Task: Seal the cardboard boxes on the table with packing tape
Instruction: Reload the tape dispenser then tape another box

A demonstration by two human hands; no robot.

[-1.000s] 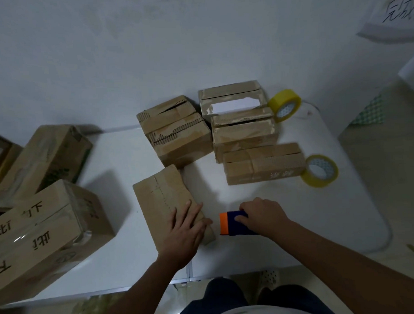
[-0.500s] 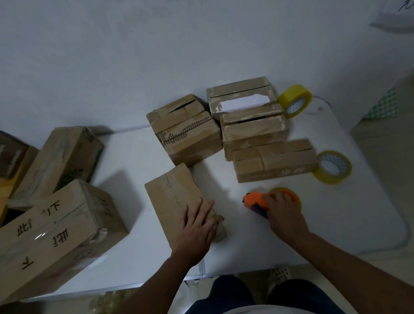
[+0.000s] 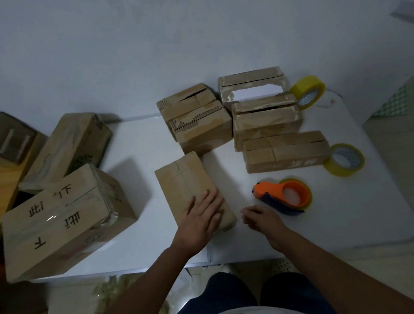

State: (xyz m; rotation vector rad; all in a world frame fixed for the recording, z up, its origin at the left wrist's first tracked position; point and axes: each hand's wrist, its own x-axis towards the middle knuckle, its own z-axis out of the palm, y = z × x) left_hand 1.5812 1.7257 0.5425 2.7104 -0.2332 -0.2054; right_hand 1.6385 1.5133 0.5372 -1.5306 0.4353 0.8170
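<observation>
White counter against wall. Left hand flat, fingers straight, pressing small box near front edge. Right hand relaxed, grip empty, just beside orange tape dispenser. More boxes toward back edge, tape rolls right side.

A flat, oblong brown cardboard box lies near the front edge of the white worktop, its closed top showing a dashed seam. Toward the back edge sit four more worn brown cardboard boxes: one with torn corrugated flaps, one open-topped with white inside, a scuffed one just in front of it, and a low long one nearest the middle. An orange-and-blue tape dispenser lies on its side just right of the flat box. One yellow packing-tape roll stands on edge at the back right corner; another lies flat by the right edge. A large taped brown carton with black characters sits at the front left corner.
</observation>
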